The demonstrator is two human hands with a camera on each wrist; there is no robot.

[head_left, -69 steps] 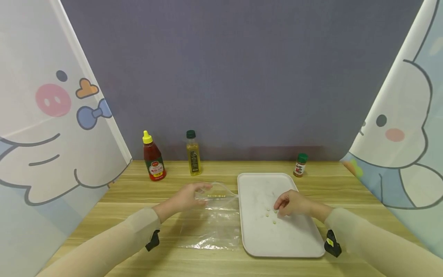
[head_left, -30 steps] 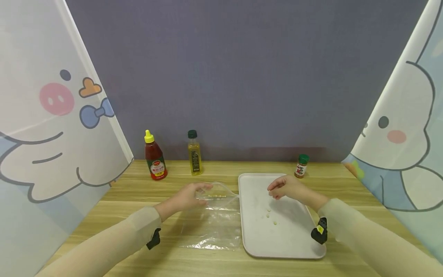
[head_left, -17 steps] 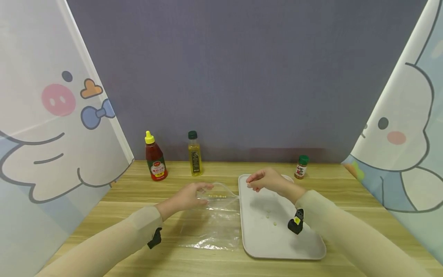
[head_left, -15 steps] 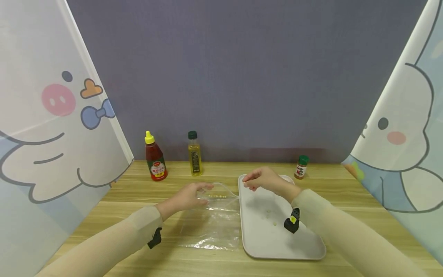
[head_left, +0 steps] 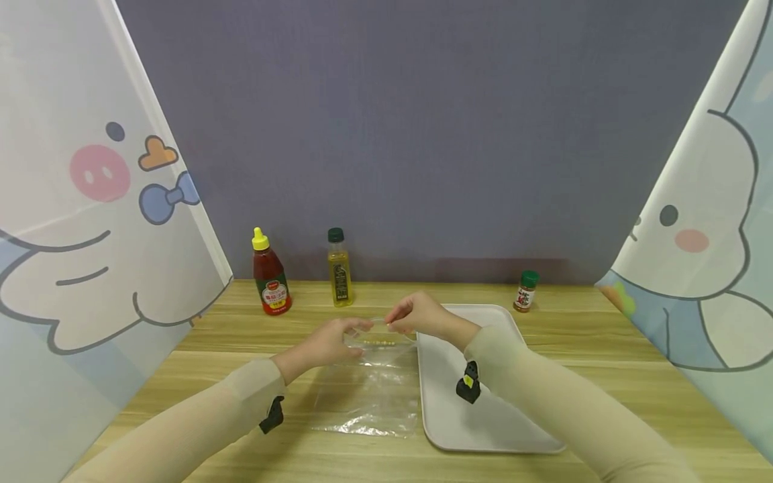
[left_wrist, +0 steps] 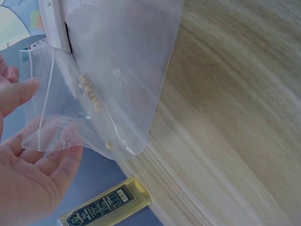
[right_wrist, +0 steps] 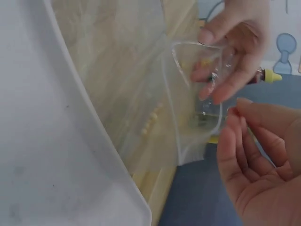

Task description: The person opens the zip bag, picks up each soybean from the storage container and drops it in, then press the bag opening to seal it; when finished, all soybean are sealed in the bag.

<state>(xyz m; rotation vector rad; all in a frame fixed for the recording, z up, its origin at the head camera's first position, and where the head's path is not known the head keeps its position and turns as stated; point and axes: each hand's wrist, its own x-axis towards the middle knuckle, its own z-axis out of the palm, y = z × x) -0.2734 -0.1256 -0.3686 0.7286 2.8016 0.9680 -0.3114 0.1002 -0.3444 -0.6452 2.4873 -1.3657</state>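
A clear zip-lock bag (head_left: 368,396) lies on the table with its mouth raised and spread. My left hand (head_left: 329,342) holds the rim of that mouth, thumb and fingers set apart on it in the left wrist view. Several pale soybeans (left_wrist: 91,94) sit in a row inside the bag, with another soybean (left_wrist: 109,145) apart from them. My right hand (head_left: 425,315) is just over the right side of the opening. Its thumb and forefinger tips meet in a pinch; the soybean between them is nearly hidden.
A white tray (head_left: 453,429) lies right of the bag, partly under my right forearm. Behind stand a ketchup bottle (head_left: 274,285), an oil bottle (head_left: 340,272) and, at the right, a green-capped spice jar (head_left: 525,292). A grey partition (head_left: 398,147) rises behind the table.
My right hand took a soybean off the tray, rose and travelled left to the bag's mouth. The tray's other soybeans are now covered by the arm. My left hand has stayed in place.
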